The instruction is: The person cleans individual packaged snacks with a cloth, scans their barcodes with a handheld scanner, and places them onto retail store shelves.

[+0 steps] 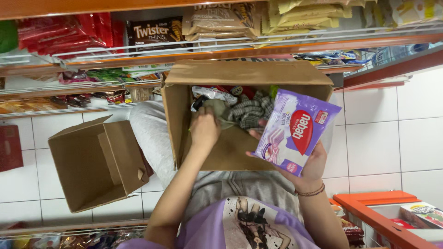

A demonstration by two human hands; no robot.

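Right hand [310, 167] gripping purple snack packet [295, 131], fingers curled round its lower edge, held over cardboard box [221, 76] rim. Left hand [205, 127] at 9 o'clock of packet, inside box, fingers closed on greenish packet [217, 109]. Striped packets [249, 113] between hands. Smaller box [94, 161] on floor, 8 o'clock of left hand, well apart.

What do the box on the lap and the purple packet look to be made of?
Open box: brown corrugated cardboard, matte, with creased flaps. Purple packet in the right hand: thin glossy plastic film by its sheen, probably foil-lined.
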